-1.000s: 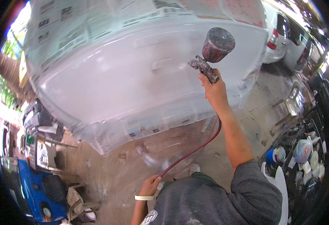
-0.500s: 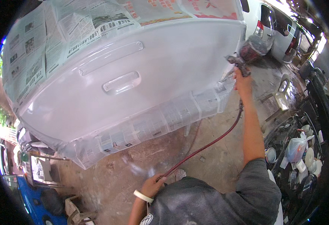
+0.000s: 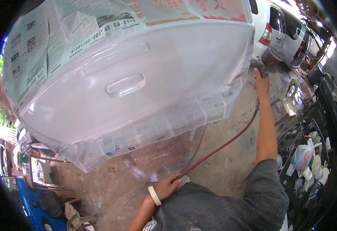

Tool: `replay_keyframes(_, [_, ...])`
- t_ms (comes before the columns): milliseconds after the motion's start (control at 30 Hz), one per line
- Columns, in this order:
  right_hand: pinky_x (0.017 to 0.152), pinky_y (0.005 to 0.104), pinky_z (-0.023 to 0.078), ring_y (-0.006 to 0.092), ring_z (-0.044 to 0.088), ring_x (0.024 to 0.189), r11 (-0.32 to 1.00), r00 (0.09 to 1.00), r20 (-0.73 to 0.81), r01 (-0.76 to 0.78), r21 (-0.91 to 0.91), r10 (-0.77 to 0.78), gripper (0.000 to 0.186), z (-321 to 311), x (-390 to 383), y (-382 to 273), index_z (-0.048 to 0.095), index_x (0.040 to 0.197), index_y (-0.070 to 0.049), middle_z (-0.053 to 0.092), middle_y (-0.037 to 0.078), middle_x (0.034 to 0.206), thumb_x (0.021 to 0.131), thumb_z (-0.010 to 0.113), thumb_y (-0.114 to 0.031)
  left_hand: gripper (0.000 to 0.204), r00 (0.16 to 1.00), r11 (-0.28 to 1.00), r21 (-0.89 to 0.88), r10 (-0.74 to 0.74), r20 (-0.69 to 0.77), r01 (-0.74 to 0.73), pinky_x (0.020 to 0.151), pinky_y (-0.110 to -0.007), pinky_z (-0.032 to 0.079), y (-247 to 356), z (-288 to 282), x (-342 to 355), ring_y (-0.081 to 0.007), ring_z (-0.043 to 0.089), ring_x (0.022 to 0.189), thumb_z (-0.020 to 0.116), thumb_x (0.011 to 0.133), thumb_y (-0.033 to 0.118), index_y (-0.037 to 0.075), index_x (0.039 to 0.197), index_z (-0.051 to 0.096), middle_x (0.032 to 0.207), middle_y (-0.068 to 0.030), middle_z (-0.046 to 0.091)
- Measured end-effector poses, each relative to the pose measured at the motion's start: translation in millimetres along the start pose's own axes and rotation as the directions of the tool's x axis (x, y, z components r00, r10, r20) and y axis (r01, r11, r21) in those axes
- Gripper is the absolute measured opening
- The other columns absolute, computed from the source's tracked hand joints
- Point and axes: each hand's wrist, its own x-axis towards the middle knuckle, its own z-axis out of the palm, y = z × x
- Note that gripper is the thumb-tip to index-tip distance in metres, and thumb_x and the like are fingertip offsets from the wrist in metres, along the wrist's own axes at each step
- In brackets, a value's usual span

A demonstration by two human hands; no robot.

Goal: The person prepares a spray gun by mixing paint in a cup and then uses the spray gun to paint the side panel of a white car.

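Observation:
My right hand point(image 3: 262, 82) grips a paint-stained spray gun point(image 3: 258, 66) with a dark reddish cup point(image 3: 272, 54) on it, held just beyond the right end of a white vehicle panel point(image 3: 172, 73). The panel has recessed shapes and is bordered by newspaper masking point(image 3: 53, 30) above and translucent covered paper point(image 3: 157, 127) below. My left hand point(image 3: 166, 186), with a pale band at the wrist, is closed on a red hose point(image 3: 218, 150) low in front of my body. The hose runs up to the gun.
A white car point(image 3: 276, 30) stands behind at the upper right. Bags and containers point(image 3: 306, 158) crowd a dark surface at the right, near a pale chair-like object point(image 3: 289, 100). A blue scooter point(image 3: 26, 196), chairs point(image 3: 76, 215) and a metal frame point(image 3: 45, 169) are at the left.
The spray gun in my right hand has moved rightward, from over the panel to beyond its right end. My left hand has moved slightly right along with the hose.

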Motion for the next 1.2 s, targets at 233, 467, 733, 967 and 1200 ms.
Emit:
replay_keyframes(233, [0.039, 0.0303, 0.041, 0.0124, 0.049, 0.041, 0.997, 0.966, 0.246, 0.068, 0.042, -0.077, 0.039, 40.8, -119.8, -66.4, 0.057, 0.099, -0.004, 0.058, 0.004, 0.068, 0.090, 0.068, -0.040, 0.041, 0.992, 0.997, -0.060, -0.055, -0.111, 0.049, 0.087, -0.035, 0.049, -70.0, -30.2, -41.5, -0.0249, 0.066, 0.095, 0.054, 0.098, 0.031, 0.002, 0.126, 0.060, 0.109, -0.0179, 0.069])
replay_keyframes(467, [0.042, 0.0299, 0.040, 0.0108, 0.049, 0.044, 0.981, 0.913, 0.368, 0.132, 0.140, -0.176, 0.031, 94.5, -231.9, -114.1, 0.056, 0.096, -0.006, 0.057, 0.002, 0.067, 0.090, 0.068, -0.034, 0.036, 0.975, 0.985, -0.135, -0.131, -0.178, 0.108, 0.076, -0.032, 0.050, -124.1, -68.3, -108.7, -0.0171, 0.061, 0.082, 0.054, 0.098, 0.028, 0.002, 0.122, 0.062, 0.093, -0.0095, 0.067])
replay_keyframes(733, [0.043, 0.0279, 0.044, 0.0103, 0.052, 0.046, 0.983, 0.808, 0.584, -0.036, 0.179, -0.077, 0.039, 124.1, -363.5, -185.1, 0.058, 0.113, -0.005, 0.057, 0.001, 0.069, 0.091, 0.068, -0.035, 0.034, 0.952, 0.979, -0.162, -0.161, -0.259, 0.121, 0.071, -0.029, 0.049, -178.4, -113.2, -189.9, -0.0132, 0.057, 0.076, 0.056, 0.098, 0.027, 0.001, 0.118, 0.064, 0.087, -0.0048, 0.063])
replay_keyframes(967, [0.041, 0.0264, 0.043, 0.0103, 0.051, 0.045, 0.982, 0.882, 0.461, 0.016, 0.188, -0.102, 0.035, 140.9, -434.4, -220.1, 0.057, 0.108, -0.003, 0.058, 0.001, 0.076, 0.092, 0.066, -0.033, 0.034, 0.935, 0.956, -0.277, -0.187, -0.302, 0.102, 0.068, -0.029, 0.046, -232.3, -140.6, -244.3, -0.0122, 0.055, 0.074, 0.058, 0.097, 0.027, 0.001, 0.118, 0.064, 0.083, -0.0023, 0.061])
replay_keyframes(1200, [0.043, 0.0292, 0.044, 0.0113, 0.051, 0.048, 0.986, 0.885, 0.453, 0.031, 0.166, -0.104, 0.037, 187.4, -488.5, -247.1, 0.052, 0.106, -0.004, 0.057, 0.003, 0.073, 0.091, 0.066, -0.035, 0.033, 0.900, 0.951, -0.288, -0.217, -0.379, 0.108, 0.066, -0.027, 0.043, -272.4, -157.4, -289.5, -0.0102, 0.052, 0.073, 0.059, 0.097, 0.026, 0.000, 0.116, 0.065, 0.080, -0.0006, 0.059])
